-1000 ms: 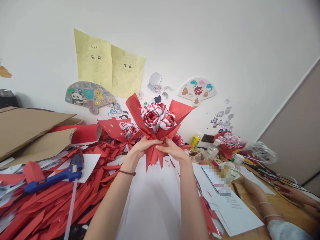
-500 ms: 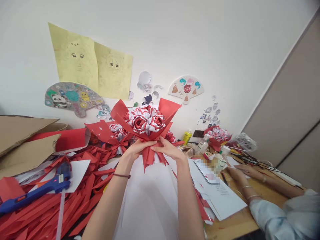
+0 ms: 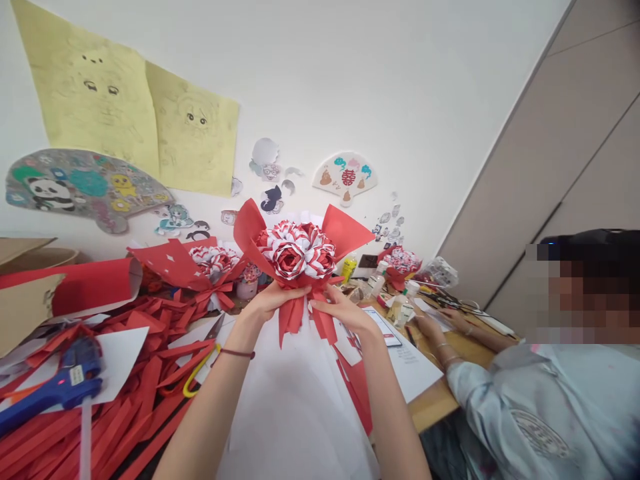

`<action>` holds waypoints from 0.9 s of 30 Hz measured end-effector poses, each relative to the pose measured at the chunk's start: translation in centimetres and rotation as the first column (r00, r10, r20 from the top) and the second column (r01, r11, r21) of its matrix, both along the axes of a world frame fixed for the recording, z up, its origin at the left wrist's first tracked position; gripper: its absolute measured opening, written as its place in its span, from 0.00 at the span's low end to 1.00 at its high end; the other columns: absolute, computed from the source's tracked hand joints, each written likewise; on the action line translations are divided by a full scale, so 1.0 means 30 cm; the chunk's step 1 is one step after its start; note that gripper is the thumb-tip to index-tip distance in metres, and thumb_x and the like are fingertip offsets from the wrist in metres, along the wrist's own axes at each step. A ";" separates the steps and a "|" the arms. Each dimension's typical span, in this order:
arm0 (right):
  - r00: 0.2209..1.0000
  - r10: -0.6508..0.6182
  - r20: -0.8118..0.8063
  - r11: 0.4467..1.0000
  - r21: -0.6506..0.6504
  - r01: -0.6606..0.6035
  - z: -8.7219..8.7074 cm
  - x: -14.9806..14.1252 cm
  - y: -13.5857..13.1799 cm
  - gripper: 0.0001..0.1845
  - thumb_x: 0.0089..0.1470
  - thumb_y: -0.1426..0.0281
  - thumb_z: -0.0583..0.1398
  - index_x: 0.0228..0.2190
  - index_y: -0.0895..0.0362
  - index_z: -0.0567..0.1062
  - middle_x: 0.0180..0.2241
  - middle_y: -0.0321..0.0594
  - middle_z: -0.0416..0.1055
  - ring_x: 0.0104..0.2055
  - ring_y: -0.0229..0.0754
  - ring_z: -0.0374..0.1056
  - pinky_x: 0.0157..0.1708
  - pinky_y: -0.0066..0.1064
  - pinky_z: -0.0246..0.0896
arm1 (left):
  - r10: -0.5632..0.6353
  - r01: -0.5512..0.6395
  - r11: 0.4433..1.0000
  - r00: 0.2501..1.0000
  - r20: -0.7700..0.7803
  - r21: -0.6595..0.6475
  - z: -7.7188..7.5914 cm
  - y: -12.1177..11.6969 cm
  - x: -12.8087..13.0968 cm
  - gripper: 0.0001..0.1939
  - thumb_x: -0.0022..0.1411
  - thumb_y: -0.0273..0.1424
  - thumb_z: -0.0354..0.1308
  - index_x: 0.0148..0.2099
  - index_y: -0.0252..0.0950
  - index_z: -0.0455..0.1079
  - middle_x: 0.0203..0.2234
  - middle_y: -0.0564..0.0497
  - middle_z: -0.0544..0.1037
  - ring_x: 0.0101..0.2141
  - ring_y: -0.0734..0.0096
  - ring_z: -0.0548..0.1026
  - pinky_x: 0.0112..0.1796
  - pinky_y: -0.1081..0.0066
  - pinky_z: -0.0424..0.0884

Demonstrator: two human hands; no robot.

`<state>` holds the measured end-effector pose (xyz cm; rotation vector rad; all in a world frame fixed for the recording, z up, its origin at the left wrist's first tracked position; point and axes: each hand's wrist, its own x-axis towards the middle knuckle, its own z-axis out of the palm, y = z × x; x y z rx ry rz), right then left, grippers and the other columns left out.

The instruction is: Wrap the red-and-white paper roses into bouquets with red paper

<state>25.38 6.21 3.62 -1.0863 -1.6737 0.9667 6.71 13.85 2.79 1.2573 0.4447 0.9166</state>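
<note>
We are counting one left hand (image 3: 270, 301), one right hand (image 3: 346, 310) and three wrapped bouquets (image 3: 290, 259) with visible blooms. We are registering two decorated fans (image 3: 345, 175), two yellow drawings (image 3: 195, 147), one glue gun (image 3: 75, 379), one glue stick (image 3: 86, 437), one pair of scissors (image 3: 189, 388), one phone (image 3: 384, 327), one yellow bottle (image 3: 349, 268) and two clear bottles (image 3: 379, 280). We are recording one co-worker (image 3: 540, 413) with two hands (image 3: 429, 327) showing. Red paper strips (image 3: 130, 400) are overlapping too densely for counting.
</note>
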 end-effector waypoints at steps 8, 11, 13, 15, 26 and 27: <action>0.956 -0.207 0.208 0.961 -0.141 0.239 -0.142 0.060 -0.037 0.47 0.47 0.51 0.67 0.62 0.54 0.58 0.59 0.48 0.62 0.63 0.57 0.56 0.62 0.50 0.53 | 0.090 -0.091 0.996 0.995 0.050 0.021 0.005 0.016 -0.027 0.33 0.40 0.36 0.75 0.49 0.33 0.73 0.46 0.41 0.79 0.46 0.55 0.77 0.52 0.56 0.70; 0.926 -0.347 0.147 0.937 0.088 0.337 -0.179 0.049 -0.005 0.53 0.48 0.53 0.67 0.66 0.53 0.48 0.63 0.48 0.55 0.67 0.54 0.49 0.66 0.50 0.42 | 0.090 -0.090 0.996 0.996 0.026 0.004 0.013 0.007 -0.025 0.31 0.40 0.37 0.74 0.47 0.32 0.73 0.43 0.41 0.80 0.43 0.56 0.78 0.50 0.56 0.71; 0.926 -0.376 0.035 0.914 0.174 0.365 -0.170 0.022 0.013 0.54 0.50 0.55 0.66 0.67 0.52 0.44 0.64 0.48 0.53 0.67 0.51 0.50 0.65 0.50 0.44 | 0.063 -0.063 0.998 0.998 0.029 0.007 0.017 -0.004 -0.015 0.30 0.41 0.36 0.74 0.47 0.32 0.73 0.43 0.42 0.80 0.42 0.57 0.78 0.49 0.57 0.71; 0.948 -0.297 -0.116 0.941 0.131 0.311 -0.140 -0.020 0.025 0.51 0.50 0.56 0.67 0.66 0.50 0.47 0.63 0.48 0.56 0.64 0.51 0.56 0.62 0.49 0.53 | 0.029 -0.030 0.999 0.999 0.024 0.030 0.016 -0.012 0.002 0.30 0.41 0.34 0.74 0.47 0.33 0.73 0.43 0.43 0.80 0.43 0.58 0.78 0.49 0.59 0.71; 0.707 -0.066 -0.704 0.994 0.011 0.104 -0.181 -0.191 0.120 0.29 0.46 0.67 0.69 0.50 0.53 0.73 0.47 0.40 0.76 0.51 0.48 0.71 0.53 0.40 0.66 | -0.018 0.039 0.991 0.986 -0.163 0.127 -0.033 -0.022 0.059 0.16 0.40 0.28 0.70 0.31 0.33 0.68 0.26 0.53 0.76 0.30 0.72 0.73 0.37 0.69 0.72; 0.688 -0.073 -0.722 0.993 0.011 0.117 -0.198 -0.191 0.127 0.28 0.46 0.67 0.69 0.51 0.53 0.73 0.47 0.40 0.75 0.51 0.48 0.71 0.54 0.40 0.65 | -0.029 0.050 0.991 0.986 -0.165 0.124 -0.033 -0.023 0.057 0.16 0.40 0.28 0.70 0.31 0.33 0.68 0.26 0.53 0.75 0.30 0.72 0.73 0.37 0.69 0.72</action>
